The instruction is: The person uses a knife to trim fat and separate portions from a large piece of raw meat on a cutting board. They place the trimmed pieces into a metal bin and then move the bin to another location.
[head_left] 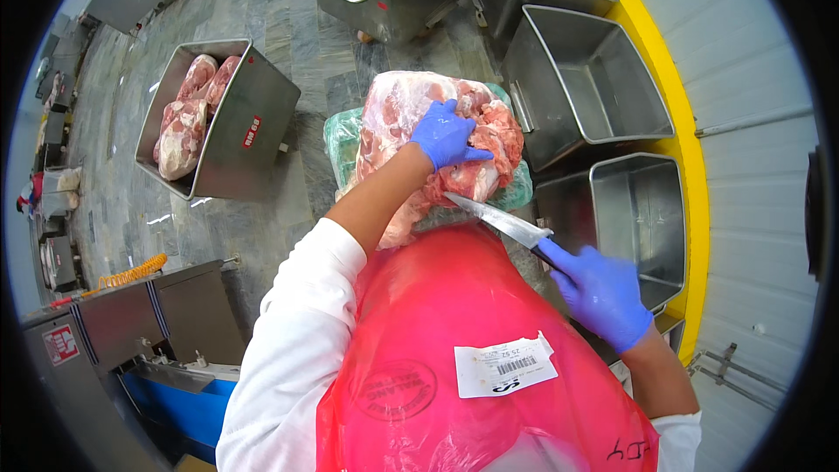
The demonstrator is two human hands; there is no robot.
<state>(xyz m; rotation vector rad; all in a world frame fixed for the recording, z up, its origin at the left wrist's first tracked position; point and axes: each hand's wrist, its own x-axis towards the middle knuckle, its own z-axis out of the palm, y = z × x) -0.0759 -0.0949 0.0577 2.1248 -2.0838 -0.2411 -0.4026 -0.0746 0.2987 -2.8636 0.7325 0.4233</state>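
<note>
A large slab of raw meat (398, 109), pink with white fat, lies in front of me on a stack wrapped in greenish clear plastic (345, 140). My left hand (444, 135), in a blue glove, grips the top of the slab, its fingers pressed into the loose flesh at the right. In my right hand (603, 295), also gloved in blue, is a knife (505, 222) with a dark blue handle. Its blade points up and left, and the tip meets the near right edge of the meat. The right glove is slightly blurred.
A steel tub (229, 153) at the left holds large meat cuts (185, 131). More steel tubs (584, 144) line the yellow-edged wall at the right, and another tub (384, 9) stands at the far side. A metal station with a blue basin (179, 404) is at lower left.
</note>
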